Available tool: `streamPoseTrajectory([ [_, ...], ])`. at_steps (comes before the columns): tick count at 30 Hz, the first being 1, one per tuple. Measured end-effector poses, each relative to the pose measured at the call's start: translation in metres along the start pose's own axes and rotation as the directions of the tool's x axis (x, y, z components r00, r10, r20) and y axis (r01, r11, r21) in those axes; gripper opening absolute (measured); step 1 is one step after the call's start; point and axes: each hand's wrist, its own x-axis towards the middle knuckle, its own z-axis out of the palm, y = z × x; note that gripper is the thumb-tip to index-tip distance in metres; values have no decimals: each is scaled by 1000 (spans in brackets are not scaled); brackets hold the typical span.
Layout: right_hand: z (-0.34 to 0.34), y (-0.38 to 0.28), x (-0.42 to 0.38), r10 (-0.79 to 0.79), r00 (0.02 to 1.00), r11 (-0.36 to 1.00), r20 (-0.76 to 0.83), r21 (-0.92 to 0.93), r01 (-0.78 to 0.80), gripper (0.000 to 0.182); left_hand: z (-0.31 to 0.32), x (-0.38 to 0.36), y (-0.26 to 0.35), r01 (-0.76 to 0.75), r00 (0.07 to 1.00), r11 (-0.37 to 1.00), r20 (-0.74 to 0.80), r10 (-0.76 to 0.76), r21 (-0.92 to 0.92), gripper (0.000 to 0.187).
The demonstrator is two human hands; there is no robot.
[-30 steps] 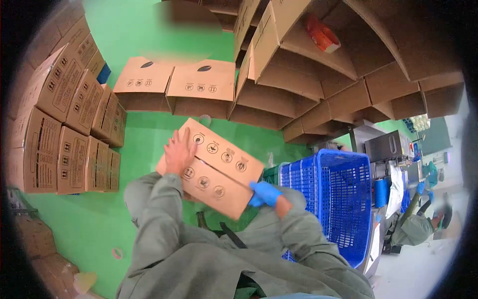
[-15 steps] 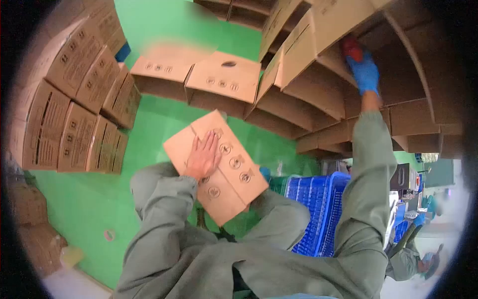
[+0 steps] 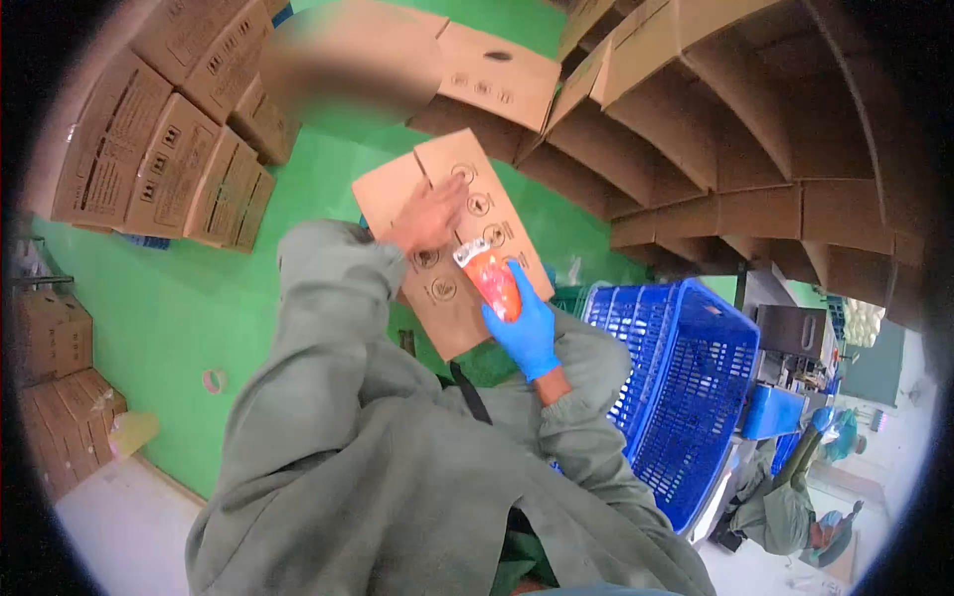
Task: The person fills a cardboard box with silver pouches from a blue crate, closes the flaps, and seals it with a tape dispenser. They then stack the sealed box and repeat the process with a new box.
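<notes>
A cardboard carton (image 3: 447,328) with printed round symbols lies tilted between my knees, its two top flaps folded shut along a seam. My bare left hand (image 3: 429,217) rests flat across the flaps with fingers stretched out. In my blue-gloved right hand (image 3: 525,323) is a red-orange tape dispenser (image 3: 494,282) with a pale, metallic-looking front end. That front end sits over the carton's seam, close to my left hand.
Blue plastic crates (image 3: 696,387) stand beside my right knee. Open-sided cartons (image 3: 735,109) line the upper right, and closed printed cartons (image 3: 154,179) are stacked at left. A tape roll (image 3: 214,380) lies on the green floor. Another person (image 3: 780,512) works at far right.
My right hand has come down from the open cartons at upper right to the carton, bringing the tape dispenser. My left hand stays on the flaps. The view has shifted.
</notes>
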Motion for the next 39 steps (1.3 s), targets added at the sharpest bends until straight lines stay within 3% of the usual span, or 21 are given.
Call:
streamPoseTrajectory([
  [2,-2,4,-11,-30,998,999,-56,34,32,77,-10,-6,10,66,989,966,147,-29,-251,48],
  [4,-2,2,-19,-50,993,996,-106,74,59,78,-10,-15,20,531,819,563,554,-150,-633,39],
  [5,-3,-2,-23,-29,994,995,-103,92,38,79,-11,-24,26,529,821,566,550,-153,-632,39],
  [7,-4,-6,-26,-20,995,994,-101,105,30,80,-18,-34,39,647,756,-183,654,29,-740,37],
  [12,-6,-17,-28,-60,990,998,-131,2,61,84,-31,-26,40,654,742,-172,669,-45,-737,34],
  [14,-12,-36,-17,-55,996,995,-67,-88,49,84,-27,-8,13,625,779,265,560,-283,-734,29],
  [16,-12,-51,-3,-20,1000,985,1,-173,19,83,-34,29,-64,378,893,638,82,-443,-670,17],
  [17,-10,-55,13,-68,998,974,9,-216,68,79,-95,46,-62,370,899,725,26,-437,-581,17],
  [18,-7,-59,32,-124,992,958,17,-258,124,75,-100,72,-105,298,852,591,-71,-519,-749,21],
  [19,-3,-63,50,-114,993,959,26,-260,116,75,-130,87,-119,425,803,637,-56,-594,-643,23],
  [20,4,-67,69,-80,993,950,89,-295,103,73,-136,102,-145,443,805,440,130,-579,-781,24],
  [22,15,-69,103,-51,986,941,158,-322,101,71,-120,123,-200,494,821,487,203,-533,-720,26],
  [24,29,-67,131,-24,964,934,264,-338,116,69,-70,136,-245,501,865,813,154,-477,-298,32],
  [26,29,-78,142,22,946,935,322,-341,95,69,-6,129,-257,621,784,780,77,-616,-74,38],
  [27,27,-80,144,76,921,931,382,-357,72,70,49,118,-278,553,830,812,209,-518,-184,30],
  [30,27,-80,152,77,901,948,427,-312,67,70,89,81,-238,405,831,905,466,-304,-130,47],
  [32,25,-88,154,127,880,942,457,-334,37,67,28,69,-176,569,731,780,273,-625,260,62],
  [33,24,-93,163,159,874,936,459,-353,15,64,22,78,-184,569,739,777,247,-627,269,62],
  [34,23,-95,166,148,881,940,449,-341,16,64,21,83,-188,722,652,678,465,-599,-139,65],
  [35,21,-95,168,107,885,930,454,-359,72,64,23,84,-188,799,600,381,657,-456,-466,69],
  [39,4,-89,158,77,825,922,559,-356,154,61,-22,70,-95,644,657,764,541,-526,-38,69],
])
